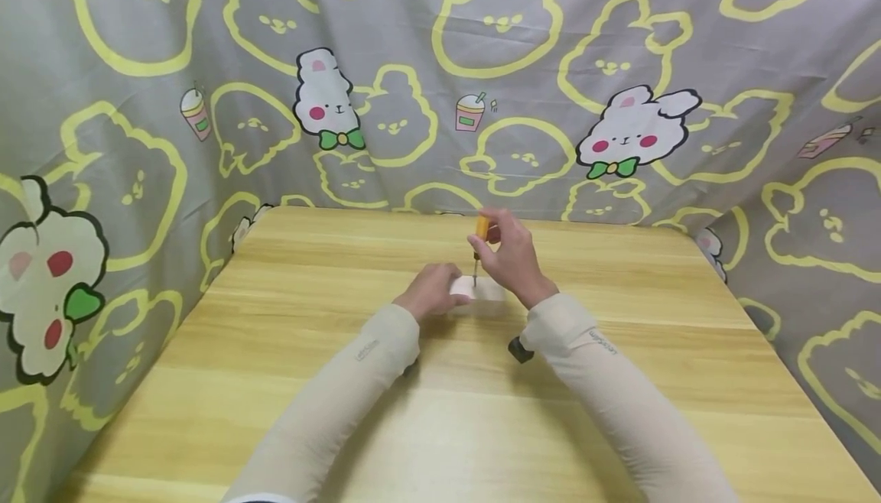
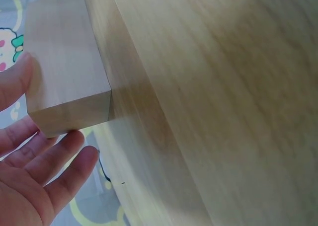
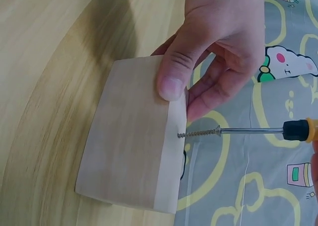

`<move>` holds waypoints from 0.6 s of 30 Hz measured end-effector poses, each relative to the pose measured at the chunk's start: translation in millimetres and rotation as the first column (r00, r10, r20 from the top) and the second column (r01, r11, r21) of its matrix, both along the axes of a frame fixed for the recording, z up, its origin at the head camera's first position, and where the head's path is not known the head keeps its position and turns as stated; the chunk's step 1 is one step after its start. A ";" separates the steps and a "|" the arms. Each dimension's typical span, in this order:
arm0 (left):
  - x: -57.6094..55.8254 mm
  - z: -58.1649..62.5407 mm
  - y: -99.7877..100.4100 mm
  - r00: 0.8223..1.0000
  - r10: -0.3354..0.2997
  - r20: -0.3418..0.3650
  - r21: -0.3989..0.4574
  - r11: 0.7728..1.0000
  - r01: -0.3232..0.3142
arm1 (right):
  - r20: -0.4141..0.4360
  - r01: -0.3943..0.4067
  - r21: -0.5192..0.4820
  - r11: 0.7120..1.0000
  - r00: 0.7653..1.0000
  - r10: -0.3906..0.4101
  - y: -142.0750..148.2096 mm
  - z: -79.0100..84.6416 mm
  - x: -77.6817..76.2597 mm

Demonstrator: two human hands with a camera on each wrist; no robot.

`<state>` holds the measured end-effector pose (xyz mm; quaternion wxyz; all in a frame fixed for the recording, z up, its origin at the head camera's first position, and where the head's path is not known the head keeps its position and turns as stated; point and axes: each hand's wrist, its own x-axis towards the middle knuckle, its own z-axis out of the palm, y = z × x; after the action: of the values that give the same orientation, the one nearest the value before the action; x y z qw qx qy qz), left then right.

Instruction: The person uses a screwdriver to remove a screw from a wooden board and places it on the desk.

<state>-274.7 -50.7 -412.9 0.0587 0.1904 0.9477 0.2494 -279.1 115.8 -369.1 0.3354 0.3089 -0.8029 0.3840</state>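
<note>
A pale wooden block (image 1: 490, 289) stands on the tabletop. My left hand (image 1: 433, 290) holds its left end, thumb on the near face and the other fingers round the far side. Above the block, my right hand (image 1: 513, 252) grips the orange-yellow handle of a screwdriver (image 3: 251, 130), whose shaft points down. The tip meets the head of a screw (image 3: 201, 133), which stands upright with its point at the block's narrow top face. Most of the screw's thread shows above the wood. In the left wrist view the block (image 2: 64, 52) sits between thumb and fingers.
The wood-grain table (image 1: 289, 381) spreads around the hands. A grey curtain (image 1: 413, 105) with yellow outlines and cartoon animals hangs behind it and along both sides. A small black device (image 1: 521, 349) sits under the right wrist.
</note>
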 end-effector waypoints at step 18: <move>-1.1 -4.2 -2.3 1.000 0.002 0.006 0.006 1.000 -0.002 | 0.003 0.033 -0.024 0.999 0.999 -0.033 -5.9 1.4 1.6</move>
<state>-275.8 -53.0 -417.1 0.0605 0.1887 0.9470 0.2529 -277.5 109.9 -367.7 0.3443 0.2908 -0.8038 0.3884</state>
